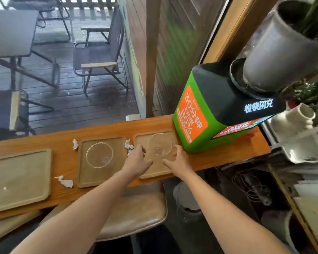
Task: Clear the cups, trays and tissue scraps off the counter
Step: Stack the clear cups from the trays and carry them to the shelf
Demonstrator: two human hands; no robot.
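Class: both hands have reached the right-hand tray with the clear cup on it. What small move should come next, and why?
Probably close both hands on the tray's side edges and lift it level. The left hand and right hand rest open on the right-hand tray, either side of the clear cup standing on it, so tray and cup could go together.

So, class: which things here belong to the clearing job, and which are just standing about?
Job: three wooden trays, clear cups, tissue scraps.
Standing about: green charging box, plant pot, white vase, stool.
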